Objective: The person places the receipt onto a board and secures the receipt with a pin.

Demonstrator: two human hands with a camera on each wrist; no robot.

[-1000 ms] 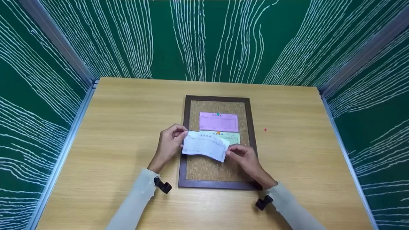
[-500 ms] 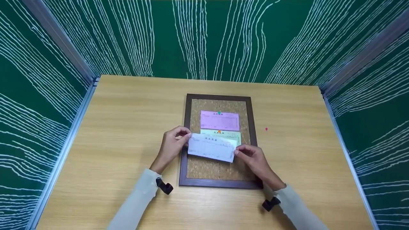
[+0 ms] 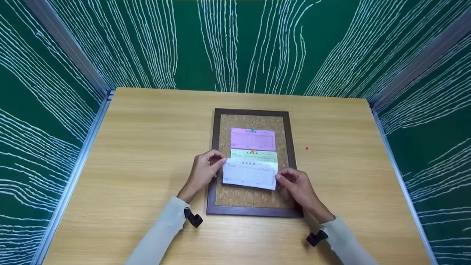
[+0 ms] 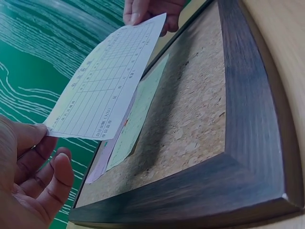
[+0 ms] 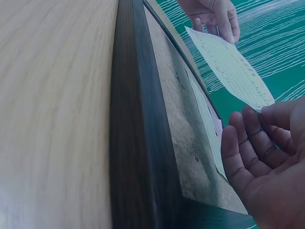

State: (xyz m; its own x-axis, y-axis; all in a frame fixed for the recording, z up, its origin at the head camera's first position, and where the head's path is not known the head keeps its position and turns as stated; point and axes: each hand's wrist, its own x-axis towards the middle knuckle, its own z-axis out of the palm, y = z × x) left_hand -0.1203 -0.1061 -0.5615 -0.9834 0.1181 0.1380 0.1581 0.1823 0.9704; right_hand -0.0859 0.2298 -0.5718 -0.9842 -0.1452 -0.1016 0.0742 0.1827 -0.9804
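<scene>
A white printed receipt slip [image 3: 250,174] is stretched between both hands above a framed cork board [image 3: 243,198]. My left hand [image 3: 206,170] pinches its left edge between thumb and index finger. At the opposite edge, my right hand [image 3: 298,186] pinches it the same way. Both wrist views show the white slip [image 4: 107,81] raised off the cork, with its shadow below. A green slip [image 3: 270,156] with an orange pushpin [image 3: 252,151] lies on the board, partly hidden by the white one. Above it is a purple slip [image 3: 253,140] with a green pushpin [image 3: 252,130].
A small red pushpin [image 3: 307,148] lies on the wooden table [image 3: 147,140] right of the board. The board's dark frame [image 3: 254,211] forms a raised border. Green panels with white wavy lines [image 3: 323,48] enclose the table at the back and sides.
Both hands have shifted right and slightly toward the person with the white slip. The slip, earlier bent and slanted, is now flatter and nearly level with the slips above.
</scene>
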